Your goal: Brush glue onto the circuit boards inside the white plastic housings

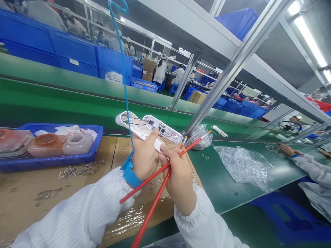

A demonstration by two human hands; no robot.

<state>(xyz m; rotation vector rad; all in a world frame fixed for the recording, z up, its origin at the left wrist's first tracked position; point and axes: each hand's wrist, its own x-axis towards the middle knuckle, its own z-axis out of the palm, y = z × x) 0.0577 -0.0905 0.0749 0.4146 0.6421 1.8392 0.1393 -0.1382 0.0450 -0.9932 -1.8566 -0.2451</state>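
Observation:
My left hand (145, 155) is closed on an opened white plastic device housing (141, 130), its thumb lying across the inside. The second half of the housing (169, 132), carrying a circuit board, lies beside it, joined by thin wires. My right hand (178, 175) holds two red-handled brushes (154, 201) that cross between its fingers, bristles pointing away to the upper right. Its fingertips meet the near end of the housing; whether they pinch a small part there is hidden. A blue wrist strap (130, 171) with a coiled cord is on my left wrist.
A blue tray (77, 160) with jars stands at left. Small metal parts (82, 169) lie scattered on the cardboard (23, 186). Bags of parts (243, 167) and a white piece (219, 131) are at right. A metal post (230, 70) rises close ahead. A co-worker's hand (287, 150) is far right.

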